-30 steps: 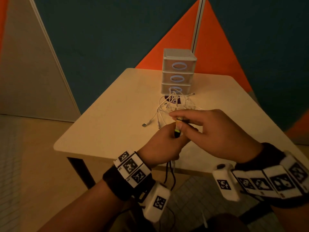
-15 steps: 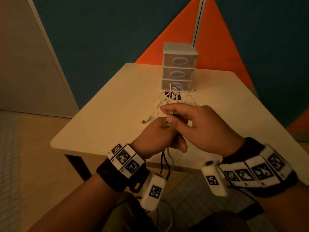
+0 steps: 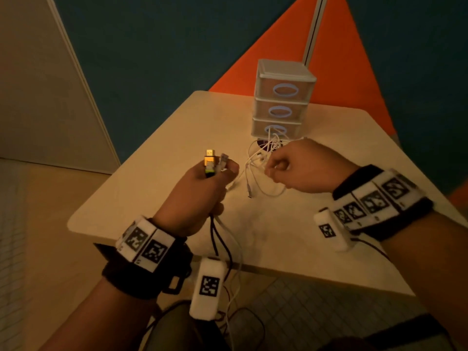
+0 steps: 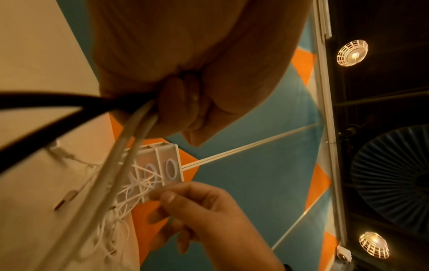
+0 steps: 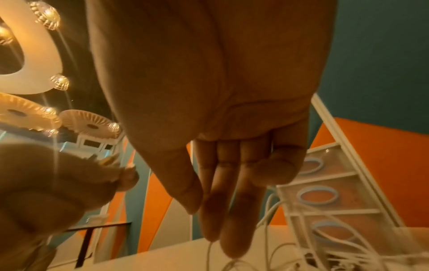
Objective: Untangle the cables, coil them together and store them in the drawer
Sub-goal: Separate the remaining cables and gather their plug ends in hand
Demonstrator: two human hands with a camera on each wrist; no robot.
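My left hand [image 3: 212,181] grips a bundle of cable ends upright above the table. A yellow-green USB plug [image 3: 209,162] and a white plug [image 3: 223,160] stick out of its top. Black and white cables [image 3: 222,239] hang below the fist, seen up close in the left wrist view as a black cable [image 4: 46,102] and white cables [image 4: 125,150]. My right hand [image 3: 274,171] pinches a thin white strand [image 5: 209,249] between thumb and fingers at the white tangle [image 3: 258,173], which lies in front of the three-drawer unit [image 3: 281,105]. All drawers are closed.
The beige table [image 3: 157,188] has its near edge just below my wrists. A loose white plug [image 3: 249,195] dangles between my hands. The drawer unit [image 5: 325,194] stands at the table's far side, against an orange and teal wall.
My hands were together at the plugs and have parted. The left hand moved left with the plug ends, and the right hand moved right onto the white tangle.
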